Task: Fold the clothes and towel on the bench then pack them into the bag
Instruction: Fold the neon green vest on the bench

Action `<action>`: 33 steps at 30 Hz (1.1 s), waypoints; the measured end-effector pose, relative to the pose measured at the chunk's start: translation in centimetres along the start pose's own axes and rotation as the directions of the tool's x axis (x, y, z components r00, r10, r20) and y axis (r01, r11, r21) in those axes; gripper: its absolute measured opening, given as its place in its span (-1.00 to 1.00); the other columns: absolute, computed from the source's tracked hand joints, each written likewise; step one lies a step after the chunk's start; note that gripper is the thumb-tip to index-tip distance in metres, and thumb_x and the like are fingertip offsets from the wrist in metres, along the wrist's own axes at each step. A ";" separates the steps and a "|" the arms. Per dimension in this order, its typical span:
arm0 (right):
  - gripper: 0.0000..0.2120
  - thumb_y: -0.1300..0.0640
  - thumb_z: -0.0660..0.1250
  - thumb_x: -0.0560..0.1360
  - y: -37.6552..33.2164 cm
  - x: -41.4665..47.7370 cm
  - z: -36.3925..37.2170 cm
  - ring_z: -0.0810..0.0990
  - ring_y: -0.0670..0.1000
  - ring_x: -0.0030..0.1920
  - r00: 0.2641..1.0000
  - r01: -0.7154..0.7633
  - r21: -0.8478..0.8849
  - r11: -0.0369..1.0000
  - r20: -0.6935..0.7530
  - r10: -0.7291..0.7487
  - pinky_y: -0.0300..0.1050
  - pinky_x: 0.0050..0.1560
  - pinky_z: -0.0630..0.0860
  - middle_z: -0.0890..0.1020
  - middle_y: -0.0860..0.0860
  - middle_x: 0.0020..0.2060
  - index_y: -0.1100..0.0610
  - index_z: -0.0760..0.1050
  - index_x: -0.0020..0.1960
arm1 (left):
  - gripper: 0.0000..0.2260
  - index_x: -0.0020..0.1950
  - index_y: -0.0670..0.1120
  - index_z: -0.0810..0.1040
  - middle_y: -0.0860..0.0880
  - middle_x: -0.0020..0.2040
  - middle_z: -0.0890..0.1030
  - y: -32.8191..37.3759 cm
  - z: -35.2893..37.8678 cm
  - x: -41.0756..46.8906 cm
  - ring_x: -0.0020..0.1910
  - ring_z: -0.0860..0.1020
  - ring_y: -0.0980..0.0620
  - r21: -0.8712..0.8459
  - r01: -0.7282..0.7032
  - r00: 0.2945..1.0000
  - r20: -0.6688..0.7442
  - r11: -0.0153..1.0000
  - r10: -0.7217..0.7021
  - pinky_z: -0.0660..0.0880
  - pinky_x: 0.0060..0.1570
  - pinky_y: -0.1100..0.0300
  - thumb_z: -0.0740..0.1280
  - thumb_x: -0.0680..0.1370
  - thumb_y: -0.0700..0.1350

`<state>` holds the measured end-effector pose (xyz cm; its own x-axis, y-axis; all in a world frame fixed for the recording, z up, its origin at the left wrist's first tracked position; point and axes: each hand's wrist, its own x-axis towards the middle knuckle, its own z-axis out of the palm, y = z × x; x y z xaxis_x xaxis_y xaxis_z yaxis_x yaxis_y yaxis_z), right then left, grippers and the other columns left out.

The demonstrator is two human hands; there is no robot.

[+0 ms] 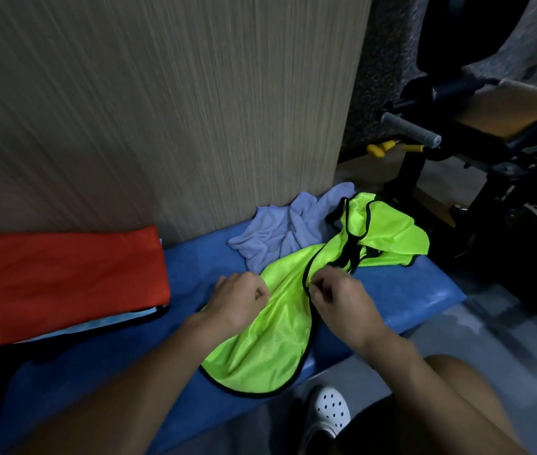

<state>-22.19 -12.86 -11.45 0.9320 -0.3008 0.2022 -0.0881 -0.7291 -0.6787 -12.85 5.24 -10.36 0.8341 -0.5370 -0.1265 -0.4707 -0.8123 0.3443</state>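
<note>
white shoe [331,412]: standing on floor beside bench [424,290]
left hand [239,298]: clenching vest [260,339] fabric
right hand [339,297]: pinching vest's black trim
vest: lying across bench, draping over near edge
towel [270,238]: lying crumpled behind vest, touching it
red cloth [63,280]: lying folded at left

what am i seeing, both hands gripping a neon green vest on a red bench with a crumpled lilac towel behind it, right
Not quite: the head view shows the bench is blue, not red. The left hand and right hand do grip the neon green vest on it, with the crumpled lilac towel behind.
</note>
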 end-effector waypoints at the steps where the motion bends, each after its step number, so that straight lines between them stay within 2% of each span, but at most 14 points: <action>1: -0.87 0.18 0.38 0.47 0.3 0.2 -0.1 0.52 0.13 -0.05 0.994 -0.017 -0.108 0.994 -0.107 0.005 0.04 -0.07 0.48 0.56 0.07 -0.08 0.11 0.56 0.02 | -0.83 -0.26 0.01 0.53 0.00 -0.21 0.59 -0.6 0.2 -0.1 -0.04 0.62 -0.07 -0.012 -0.003 1.000 0.019 1.000 0.003 0.47 0.04 0.05 0.34 0.54 -0.11; 3: -0.67 0.14 0.39 0.46 1.0 0.8 -0.7 0.43 0.19 0.21 0.972 -0.092 -0.253 0.963 -0.231 0.032 0.14 0.12 0.40 0.49 0.14 0.19 0.13 0.52 0.22 | -0.88 -0.02 0.00 0.58 0.03 -0.04 0.54 -1.1 0.2 -0.6 0.01 0.59 -0.05 -0.051 -0.020 1.000 0.020 0.999 0.022 0.50 0.06 0.00 0.39 0.54 0.02; 6: -0.54 0.11 0.32 0.50 1.7 1.8 -1.8 0.11 0.18 0.52 0.964 -0.206 -0.289 0.935 -0.224 0.143 0.21 0.40 0.17 0.21 0.16 0.52 0.08 0.41 0.40 | -0.61 0.21 0.02 0.55 0.06 0.09 0.53 -1.3 0.6 -0.9 0.08 0.55 0.03 0.022 0.003 1.000 -0.024 1.000 -0.002 0.42 0.17 0.00 0.36 0.52 0.24; 9: -0.48 0.06 0.26 0.55 2.7 2.8 -2.0 -0.08 0.11 0.58 0.966 -0.252 -0.307 0.918 -0.135 0.220 0.19 0.48 0.04 0.00 0.09 0.59 0.02 0.28 0.49 | -0.74 0.07 0.02 0.61 0.09 -0.03 0.56 -0.8 0.7 -1.0 0.02 0.58 0.04 0.028 -0.015 0.999 -0.051 1.000 0.017 0.42 0.12 0.05 0.40 0.53 0.17; 12: -0.49 0.03 0.20 0.59 3.6 3.2 -2.1 -0.06 0.05 0.57 0.963 -0.265 -0.334 0.905 -0.049 0.264 0.20 0.46 0.07 0.03 0.00 0.59 0.05 0.22 0.51 | -0.81 -0.22 0.03 0.54 0.11 -0.28 0.54 -0.5 0.7 -1.2 -0.16 0.59 0.02 -0.027 0.000 0.998 -0.062 1.000 -0.002 0.43 -0.09 0.10 0.41 0.55 0.07; 14: -0.57 0.07 0.17 0.60 3.9 3.3 -2.0 0.11 0.04 0.52 0.957 -0.288 -0.304 0.908 -0.059 0.284 0.19 0.42 0.11 0.22 0.02 0.52 0.12 0.30 0.44 | -0.78 -0.25 0.00 0.52 0.09 -0.30 0.54 -0.7 0.5 -1.4 -0.20 0.58 0.01 -0.056 0.016 0.996 -0.090 0.998 -0.021 0.46 -0.14 0.08 0.40 0.56 0.02; 17: -0.79 0.12 0.16 0.60 3.9 3.1 -1.9 0.41 0.08 0.30 0.970 -0.227 -0.307 0.924 -0.153 0.187 0.13 0.38 0.16 0.50 0.05 0.23 0.17 0.49 0.14 | -0.80 -0.24 -0.04 0.51 0.04 -0.27 0.57 -1.6 -0.5 -1.5 -0.21 0.57 -0.02 -0.098 0.064 0.987 -0.140 0.993 -0.078 0.52 -0.17 0.03 0.37 0.57 -0.05; 19: -0.85 0.18 0.21 0.58 3.6 2.6 -2.1 0.53 0.16 0.08 0.979 -0.147 -0.273 0.951 -0.178 0.100 0.04 0.20 0.33 0.60 0.10 -0.03 0.20 0.52 -0.08 | -0.84 -0.18 -0.11 0.51 -0.07 -0.17 0.62 -2.3 -1.6 -1.5 -0.12 0.59 -0.12 0.019 0.095 0.988 -0.126 0.995 -0.092 0.52 -0.13 0.00 0.31 0.59 -0.10; 22: -0.78 0.28 0.25 0.52 2.0 1.1 -2.2 0.54 0.13 -0.27 0.998 -0.025 -0.085 0.996 -0.054 0.020 0.03 -0.22 0.44 0.55 0.10 -0.36 0.25 0.44 -0.31 | -0.92 -0.10 -0.13 0.44 -0.20 0.09 0.59 -2.7 -3.8 -2.2 0.10 0.57 -0.19 0.368 0.107 0.985 0.087 0.923 -0.149 0.47 -0.03 0.04 0.21 0.58 -0.19; 24: -0.79 0.29 0.29 0.48 0.7 -0.2 -1.7 0.52 0.04 -0.34 0.991 0.058 0.023 0.998 0.116 -0.060 0.01 -0.24 0.47 0.57 0.05 -0.40 0.21 0.50 -0.32 | -0.95 -0.02 -0.11 0.43 -0.18 0.18 0.56 -2.5 -5.2 -2.5 0.17 0.56 -0.16 0.511 0.037 0.940 0.273 0.859 -0.203 0.46 -0.02 0.09 0.20 0.56 -0.20; 25: -0.81 0.25 0.29 0.48 0.0 -0.7 -1.6 0.54 0.02 -0.32 0.984 0.075 0.065 0.995 0.159 -0.085 -0.02 -0.22 0.49 0.60 0.02 -0.38 0.17 0.54 -0.30 | -0.97 -0.04 -0.08 0.41 -0.17 0.19 0.55 -2.2 -5.8 -2.6 0.17 0.56 -0.15 0.541 0.005 0.918 0.332 0.841 -0.219 0.46 -0.03 0.11 0.20 0.55 -0.18; 27: -0.83 0.12 0.26 0.47 -0.8 -1.2 -1.7 0.58 0.01 -0.26 0.991 0.110 0.085 0.990 0.064 -0.116 -0.04 -0.16 0.49 0.64 -0.03 -0.30 0.09 0.59 -0.23 | -0.91 -0.16 -0.03 0.35 -0.14 0.15 0.56 -1.3 -6.3 -2.3 0.13 0.57 -0.14 0.514 -0.017 0.920 0.345 0.857 -0.188 0.47 -0.04 0.10 0.22 0.54 -0.10; 30: -0.72 -0.02 0.22 0.49 -0.1 -1.0 -2.1 0.51 0.04 0.16 0.980 0.057 -0.251 0.966 -0.169 -0.102 0.05 0.16 0.32 0.61 -0.03 0.09 0.03 0.57 0.13 | -0.84 -0.17 -0.01 0.37 -0.04 0.00 0.55 0.8 -5.1 -1.4 0.10 0.54 -0.12 0.218 -0.030 0.983 0.183 0.976 -0.011 0.48 -0.02 0.07 0.26 0.56 0.00; 33: -0.38 -0.04 0.26 0.55 0.4 -1.0 -2.7 0.26 0.12 0.45 0.987 -0.156 -0.382 0.911 -0.036 0.153 0.16 0.35 0.18 0.35 0.05 0.45 0.01 0.14 0.56 | -0.90 -0.10 0.02 0.47 0.02 -0.12 0.58 4.0 -3.7 -0.6 0.02 0.58 -0.06 -0.079 -0.059 0.998 -0.017 0.995 0.058 0.49 -0.01 0.09 0.32 0.57 0.01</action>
<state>-24.06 -14.50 -10.03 0.8940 -0.4313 0.1213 -0.3595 -0.8521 -0.3803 -14.12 3.15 -5.47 0.8100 -0.5794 -0.0906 -0.4952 -0.7585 0.4237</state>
